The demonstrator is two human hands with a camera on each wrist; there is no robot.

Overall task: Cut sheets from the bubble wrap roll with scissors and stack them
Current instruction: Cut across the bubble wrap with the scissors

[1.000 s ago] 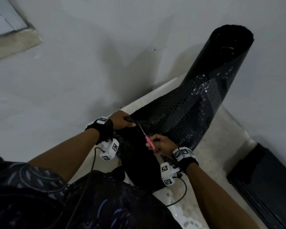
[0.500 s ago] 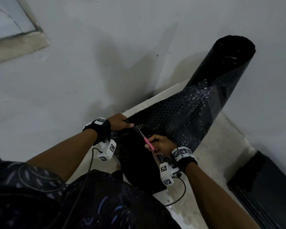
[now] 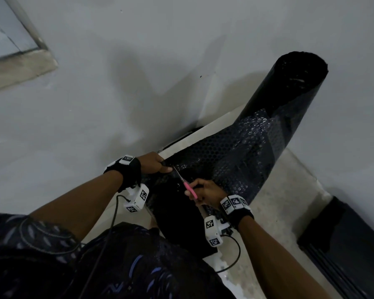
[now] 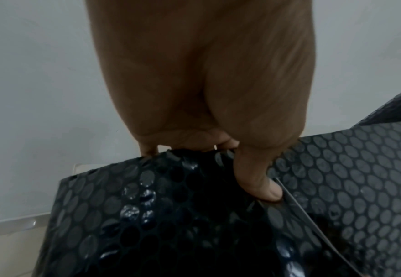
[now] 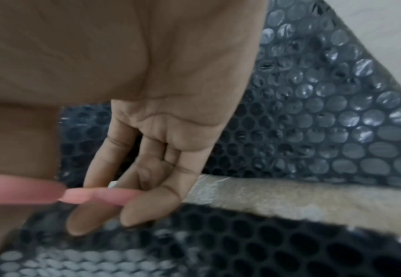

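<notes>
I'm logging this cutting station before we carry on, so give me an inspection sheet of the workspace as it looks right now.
Surface: pale floor with a light board under the wrap.
Job's things: black bubble wrap roll leaning in the corner, its sheet pulled out; pink-handled scissors at the sheet's far edge.
Clutter: dark panel at right.
Hands: left hand grips the sheet; right hand holds the scissors.
Cables: wrist camera leads.
Surroundings: grey walls.
</notes>
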